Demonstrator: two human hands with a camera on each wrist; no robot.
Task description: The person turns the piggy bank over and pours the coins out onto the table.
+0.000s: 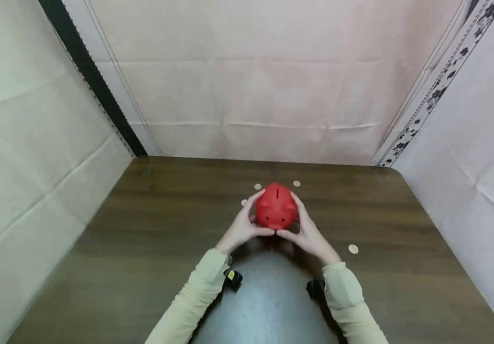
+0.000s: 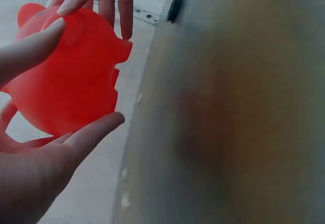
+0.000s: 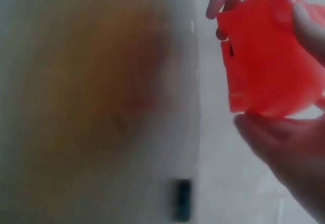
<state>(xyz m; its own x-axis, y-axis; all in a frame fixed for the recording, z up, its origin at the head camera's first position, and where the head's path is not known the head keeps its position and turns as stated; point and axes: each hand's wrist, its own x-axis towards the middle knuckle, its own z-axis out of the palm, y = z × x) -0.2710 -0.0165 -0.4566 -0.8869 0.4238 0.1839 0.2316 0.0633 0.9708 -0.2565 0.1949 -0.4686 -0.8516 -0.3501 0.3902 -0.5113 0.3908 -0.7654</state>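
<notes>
A red piggy bank [image 1: 276, 208] with a slot in its top is held between both hands, its snout toward me. The wrist views show it raised off the table. My left hand [image 1: 243, 228] grips its left side, the thumb at the front below the snout. On the opposite side my right hand [image 1: 310, 233] holds it in the same manner, thumb near the left thumb. In the left wrist view the piggy bank [image 2: 71, 76] shows its round side and short feet. Its underside is turned partly toward the table in the right wrist view, with the right hand [image 3: 289, 137] around it.
Coins lie on the brown wooden table [image 1: 152, 267]: one coin [image 1: 257, 187] and another coin [image 1: 296, 183] behind the piggy bank, a coin [image 1: 244, 202] by the left fingers, and a coin [image 1: 353, 249] right of the right hand. Pale cloth walls [image 1: 247, 95] enclose the table's back and sides.
</notes>
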